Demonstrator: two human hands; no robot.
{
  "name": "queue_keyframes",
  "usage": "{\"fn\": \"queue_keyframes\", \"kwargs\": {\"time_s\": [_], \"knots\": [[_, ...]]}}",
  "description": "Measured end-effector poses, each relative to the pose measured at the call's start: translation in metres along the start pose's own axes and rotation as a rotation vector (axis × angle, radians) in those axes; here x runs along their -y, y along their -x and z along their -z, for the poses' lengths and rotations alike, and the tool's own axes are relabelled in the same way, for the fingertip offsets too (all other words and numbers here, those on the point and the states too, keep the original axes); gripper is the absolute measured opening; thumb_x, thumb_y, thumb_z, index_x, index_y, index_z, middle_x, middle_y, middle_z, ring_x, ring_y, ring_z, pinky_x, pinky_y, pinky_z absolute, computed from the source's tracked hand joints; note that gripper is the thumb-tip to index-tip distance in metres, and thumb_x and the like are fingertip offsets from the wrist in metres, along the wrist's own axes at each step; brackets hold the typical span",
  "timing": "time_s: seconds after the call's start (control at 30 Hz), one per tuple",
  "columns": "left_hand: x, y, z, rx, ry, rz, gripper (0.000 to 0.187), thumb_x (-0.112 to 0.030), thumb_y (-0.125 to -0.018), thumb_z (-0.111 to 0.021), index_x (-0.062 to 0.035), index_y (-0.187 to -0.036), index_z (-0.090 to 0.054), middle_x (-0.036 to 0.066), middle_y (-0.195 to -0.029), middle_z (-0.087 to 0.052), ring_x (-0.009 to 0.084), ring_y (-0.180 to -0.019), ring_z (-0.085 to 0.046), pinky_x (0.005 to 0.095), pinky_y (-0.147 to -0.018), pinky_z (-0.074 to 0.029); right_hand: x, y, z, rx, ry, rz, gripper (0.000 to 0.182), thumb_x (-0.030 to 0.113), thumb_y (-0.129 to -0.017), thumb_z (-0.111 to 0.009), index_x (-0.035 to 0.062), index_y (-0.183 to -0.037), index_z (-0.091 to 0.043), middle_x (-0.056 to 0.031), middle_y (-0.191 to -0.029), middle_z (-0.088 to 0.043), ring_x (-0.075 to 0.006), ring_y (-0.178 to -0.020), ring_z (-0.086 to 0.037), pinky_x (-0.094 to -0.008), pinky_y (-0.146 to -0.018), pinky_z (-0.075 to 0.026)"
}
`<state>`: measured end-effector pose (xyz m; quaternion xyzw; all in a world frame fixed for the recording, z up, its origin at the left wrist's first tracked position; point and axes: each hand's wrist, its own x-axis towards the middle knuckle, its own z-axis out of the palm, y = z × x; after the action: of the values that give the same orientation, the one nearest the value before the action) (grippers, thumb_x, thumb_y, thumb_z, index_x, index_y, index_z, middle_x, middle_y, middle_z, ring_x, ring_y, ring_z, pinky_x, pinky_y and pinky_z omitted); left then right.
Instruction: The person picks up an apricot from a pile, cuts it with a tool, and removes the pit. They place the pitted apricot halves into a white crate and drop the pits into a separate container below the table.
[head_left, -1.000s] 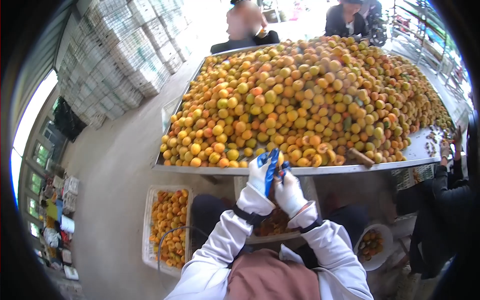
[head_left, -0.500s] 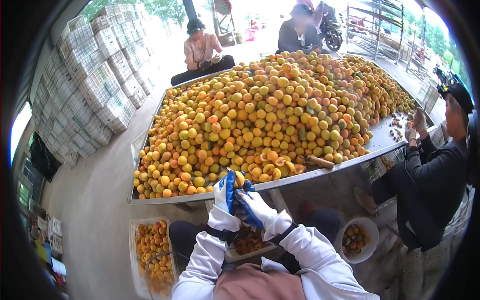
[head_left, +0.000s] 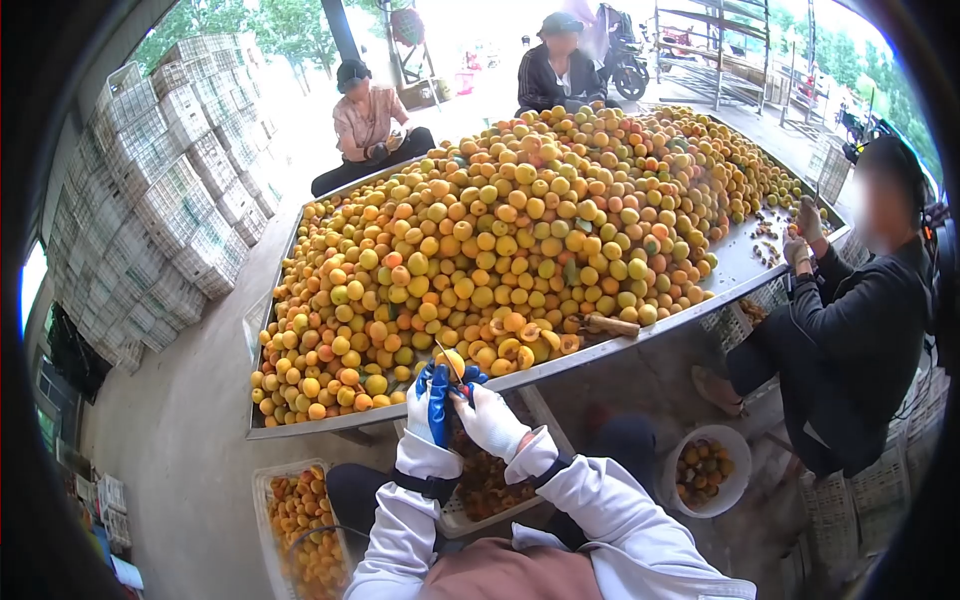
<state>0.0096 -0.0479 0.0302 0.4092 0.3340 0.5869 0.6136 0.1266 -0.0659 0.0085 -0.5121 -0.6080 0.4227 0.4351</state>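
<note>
My left hand (head_left: 428,405), in a blue-and-white glove, grips a yellow apricot (head_left: 456,361) just past the table's front edge. A thin knife (head_left: 443,354) is closed in my gloved right hand (head_left: 491,420), its blade up against the fruit. A bit of red handle shows at the fingers. Beyond both hands rises a large heap of apricots (head_left: 520,220). Several cut halves (head_left: 508,348) lie at its front. Below my hands, partly covered by them, is a crate (head_left: 545,415) with darker fruit pieces.
A wooden piece (head_left: 612,326) lies by the metal table rim (head_left: 650,335). Left of my legs stands a crate of apricot halves (head_left: 305,520); to the right, a white bucket (head_left: 740,470) holds fruit. Three people sit around the table. Stacked crates (head_left: 150,200) line the left side.
The view has swung slightly. My right hand has turned and lifted beside the left, and the knife blade now shows clearly against the apricot.
</note>
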Motion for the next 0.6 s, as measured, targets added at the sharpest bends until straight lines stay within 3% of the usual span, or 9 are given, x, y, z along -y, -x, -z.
{"fn": "queue_keyframes", "kwargs": {"time_s": [0.2, 0.27, 0.3, 0.4, 0.43, 0.6], "knots": [[0.005, -0.005, -0.024, -0.139, 0.22, 0.127, 0.041, -0.037, -0.099, -0.062, 0.003, -0.106, -0.065, 0.018, -0.09, -0.07, 0.0271, -0.08, -0.07, 0.0381, -0.072, -0.059, -0.01, -0.005, -0.011, -0.14, 0.085, 0.003, 0.019, 0.017, -0.094, -0.06, -0.0016, -0.098, -0.059, -0.0258, -0.089, -0.067, -0.0469, -0.089, -0.064, -0.0496, -0.075, -0.051], [0.005, -0.01, -0.018, -0.113, 0.144, 0.111, 0.04, -0.037, -0.098, -0.063, 0.0026, -0.104, -0.064, 0.017, -0.086, -0.07, 0.0257, -0.072, -0.069, 0.0364, -0.068, -0.059, -0.016, -0.008, -0.012, -0.078, 0.065, -0.005, 0.035, 0.028, -0.094, -0.059, -0.0019, -0.113, -0.059, -0.0293, -0.099, -0.068, -0.0488, -0.097, -0.063, -0.0523, -0.085, -0.05], [0.007, -0.01, -0.018, -0.136, 0.074, 0.08, 0.038, -0.036, -0.097, -0.065, 0.0012, -0.101, -0.064, 0.016, -0.083, -0.07, 0.0238, -0.068, -0.068, 0.0336, -0.064, -0.058, -0.022, -0.01, -0.014, -0.079, 0.068, -0.009, 0.035, 0.028, -0.094, -0.059, -0.0019, -0.113, -0.059, -0.0293, -0.099, -0.068, -0.0488, -0.097, -0.063, -0.0523, -0.085, -0.05], [0.008, -0.015, -0.005, -0.198, -0.169, 0.08, 0.038, -0.038, -0.096, -0.067, -0.0006, -0.099, -0.064, 0.015, -0.082, -0.07, 0.0217, -0.065, -0.067, 0.0312, -0.061, -0.056, -0.042, -0.018, -0.021, 0.109, -0.202, -0.053, 0.035, 0.028, -0.098, -0.058, -0.0037, -0.113, -0.062, -0.0241, -0.101, -0.07, -0.0374, -0.096, -0.069, -0.0416, -0.085, -0.051], [0.006, -0.014, -0.001, -0.177, -0.163, 0.118, 0.039, -0.039, -0.094, -0.068, -0.0011, -0.097, -0.065, 0.013, -0.081, -0.07, 0.0189, -0.064, -0.067, 0.0291, -0.059, -0.053, -0.029, -0.018, -0.01, 0.215, -0.197, -0.139, 0.035, 0.027, -0.1, -0.057, -0.0033, -0.116, -0.061, -0.0183, -0.103, -0.07, -0.0262, -0.096, -0.067, -0.0355, -0.085, -0.05], [0.005, -0.017, 0.012, -0.138, -0.147, 0.079, 0.037, -0.037, -0.096, -0.066, 0.0, -0.093, -0.067, 0.011, -0.08, -0.069, 0.0162, -0.065, -0.067, 0.028, -0.06, -0.054, 0.003, -0.009, 0.002, 0.24, -0.404, -0.26, 0.032, 0.026, -0.101, -0.056, -0.0015, -0.117, -0.061, -0.0099, -0.1, -0.066, -0.0158, -0.093, -0.06, -0.031, -0.082, -0.05]]}}
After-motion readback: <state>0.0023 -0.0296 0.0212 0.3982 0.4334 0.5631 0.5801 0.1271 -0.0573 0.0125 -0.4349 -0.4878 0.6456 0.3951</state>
